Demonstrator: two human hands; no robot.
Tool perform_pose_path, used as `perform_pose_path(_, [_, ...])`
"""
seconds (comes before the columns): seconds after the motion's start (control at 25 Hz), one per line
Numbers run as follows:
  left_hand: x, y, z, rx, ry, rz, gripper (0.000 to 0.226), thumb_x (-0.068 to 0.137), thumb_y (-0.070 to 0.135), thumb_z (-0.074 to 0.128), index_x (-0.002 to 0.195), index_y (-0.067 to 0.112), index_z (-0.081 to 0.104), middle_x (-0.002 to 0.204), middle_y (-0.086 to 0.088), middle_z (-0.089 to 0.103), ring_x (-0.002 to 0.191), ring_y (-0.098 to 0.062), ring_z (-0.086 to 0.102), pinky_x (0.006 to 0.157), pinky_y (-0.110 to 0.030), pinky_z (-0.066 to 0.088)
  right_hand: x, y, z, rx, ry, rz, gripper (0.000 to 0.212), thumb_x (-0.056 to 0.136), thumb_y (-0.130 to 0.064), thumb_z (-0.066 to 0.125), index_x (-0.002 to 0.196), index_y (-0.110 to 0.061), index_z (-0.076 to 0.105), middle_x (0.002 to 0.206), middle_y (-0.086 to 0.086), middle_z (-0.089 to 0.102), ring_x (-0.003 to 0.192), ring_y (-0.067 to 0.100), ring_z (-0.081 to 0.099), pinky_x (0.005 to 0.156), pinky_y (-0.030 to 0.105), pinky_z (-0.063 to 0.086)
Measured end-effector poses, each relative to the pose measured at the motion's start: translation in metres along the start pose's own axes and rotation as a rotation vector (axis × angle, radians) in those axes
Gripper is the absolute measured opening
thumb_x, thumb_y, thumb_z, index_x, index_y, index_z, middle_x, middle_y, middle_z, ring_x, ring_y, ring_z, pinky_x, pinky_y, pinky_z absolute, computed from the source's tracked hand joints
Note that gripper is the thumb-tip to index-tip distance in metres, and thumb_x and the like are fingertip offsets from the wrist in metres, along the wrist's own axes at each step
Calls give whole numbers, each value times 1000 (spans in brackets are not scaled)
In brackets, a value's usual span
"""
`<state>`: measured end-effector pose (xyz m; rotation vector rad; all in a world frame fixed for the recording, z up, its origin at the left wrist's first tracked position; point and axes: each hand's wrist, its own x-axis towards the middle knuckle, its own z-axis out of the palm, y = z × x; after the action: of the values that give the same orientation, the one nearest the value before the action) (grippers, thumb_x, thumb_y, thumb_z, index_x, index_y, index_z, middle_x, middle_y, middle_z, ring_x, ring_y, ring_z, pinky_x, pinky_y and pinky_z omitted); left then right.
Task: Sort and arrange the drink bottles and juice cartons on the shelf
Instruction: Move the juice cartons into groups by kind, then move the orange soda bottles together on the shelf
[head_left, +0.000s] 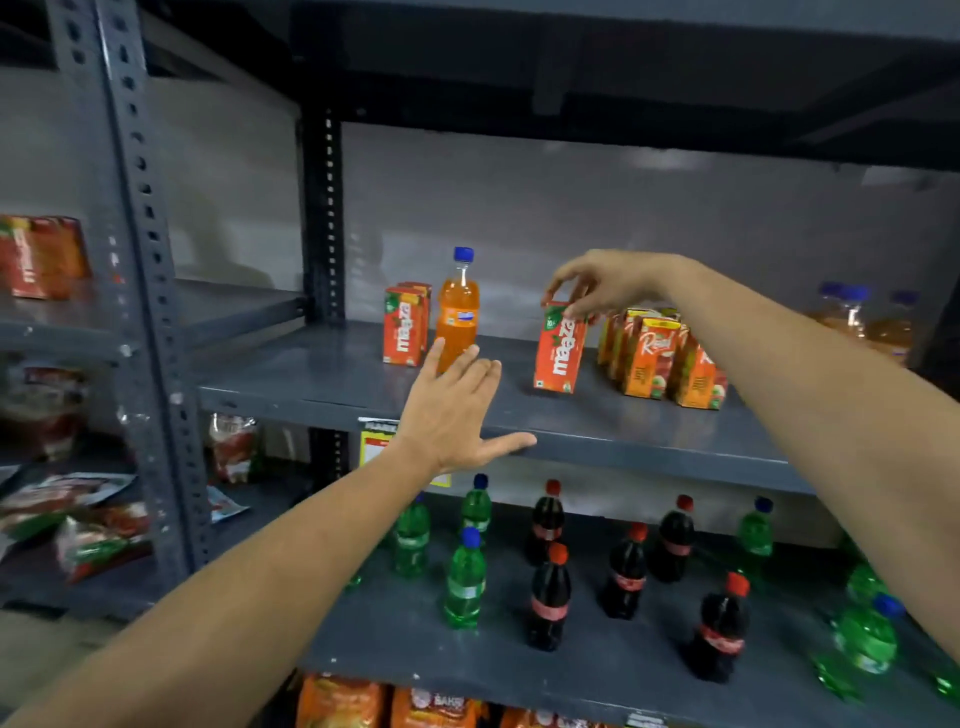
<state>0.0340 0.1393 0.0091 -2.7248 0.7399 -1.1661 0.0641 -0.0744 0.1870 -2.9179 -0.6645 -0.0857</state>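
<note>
Nearest the camera, below the Maaza carton (560, 347) and a level down, green bottles (464, 579) and dark cola bottles (549, 597) stand scattered and mixed, none of them lined up yet.

Up a level and left of that carton, the left hand (451, 410) hangs over the front lip of the middle shelf (322, 371), palm flat, fingers (470, 366) spread wide, thumb out to the side, nothing in it. Its fingertips point at the orange soda bottle (457, 312), which stands upright just beyond them; touching or only close, hard to call.

Now the carton itself: upright, tipped slightly, long axis vertical, base on the shelf or barely off it. The right hand (597, 288) comes down on it from above, thumb and fingertips pinched on the top edge. So the right hand is the one on the job.

Just right of the carton, a huddle of Real juice cartons (649, 358) stands upright. Left and further back, past the soda bottle, a pair of matching Maaza cartons (407, 325) sits against the rear.

That is the relation that counts: the matching pair lies to the left of the pinched carton, so my read is a lift and a leftward carry, with the soda bottle and the open left hand right in the lane. More orange bottles (852, 312) blur away far right.
</note>
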Motion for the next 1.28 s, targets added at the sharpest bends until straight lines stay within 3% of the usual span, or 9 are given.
perform_pose_path(0.12, [-3, -12, 2, -29, -16, -12, 104, 76, 84, 13, 129, 4, 51, 130, -10, 60, 129, -29, 46, 114, -56, 17, 36, -20, 6, -49, 36, 17, 32, 89, -16, 61, 121, -20, 58, 114, 15, 67, 93, 25, 68, 72, 31, 57])
perform_pose_path(0.28, [3, -16, 3, -45, -34, -22, 105, 74, 86, 8, 130, 8, 51, 129, -7, 59, 130, -26, 44, 116, -55, 8, 69, -31, 22, -163, 43, 66, 34, 89, -21, 62, 122, -21, 54, 118, 12, 65, 93, 22, 67, 77, 31, 53])
perform_pose_path(0.4, [2, -16, 0, -38, -76, -30, 96, 74, 86, 10, 105, 12, 64, 107, -4, 68, 114, -24, 56, 116, -54, 8, 80, -34, 30, -186, 55, 84, 36, 90, -19, 60, 125, -18, 52, 124, 12, 61, 105, 23, 62, 83, 33, 52])
perform_pose_path(0.52, [2, -15, -3, -41, -108, -30, 90, 74, 85, 11, 89, 14, 65, 92, -2, 69, 96, -22, 62, 115, -53, 11, 84, -35, 23, -220, 25, 117, 40, 86, -23, 65, 123, -18, 52, 123, 10, 62, 104, 20, 59, 87, 33, 49])
perform_pose_path(0.68, [1, -16, -2, -69, -120, -28, 94, 72, 85, 8, 91, 13, 66, 94, -2, 69, 96, -21, 62, 115, -51, 15, 90, -44, 12, -19, 134, 145, 57, 80, -40, 69, 128, -17, 49, 118, 5, 58, 107, 21, 56, 95, 37, 46])
perform_pose_path(0.76, [1, -16, -1, -86, -117, -22, 93, 73, 84, 10, 92, 13, 67, 97, -3, 69, 97, -21, 62, 114, -51, 18, 98, -57, 12, 188, 229, 110, 57, 83, -41, 66, 130, -15, 47, 117, 6, 55, 106, 23, 58, 93, 37, 51])
perform_pose_path(0.88, [2, -17, 0, -97, -131, -20, 91, 75, 84, 14, 94, 13, 67, 100, -3, 69, 99, -22, 62, 113, -52, 21, 111, -74, 18, 357, 284, 92, 41, 87, -23, 64, 125, -10, 52, 120, 13, 58, 105, 27, 62, 85, 34, 56])
perform_pose_path(1.16, [-2, -15, -4, -67, -118, -29, 90, 76, 83, 12, 89, 14, 68, 92, -2, 70, 91, -22, 63, 110, -50, 26, 82, -82, 14, 287, 356, 113, 30, 86, -11, 65, 114, -4, 59, 106, 15, 64, 88, 24, 67, 71, 27, 58])
perform_pose_path(1.28, [-5, -11, -3, -67, -104, -50, 96, 76, 83, 3, 100, 16, 68, 99, 0, 71, 94, -21, 65, 113, -45, 22, 47, -73, 9, 302, 372, 123, 27, 85, -11, 67, 110, -3, 61, 100, 16, 64, 82, 23, 67, 68, 26, 60])
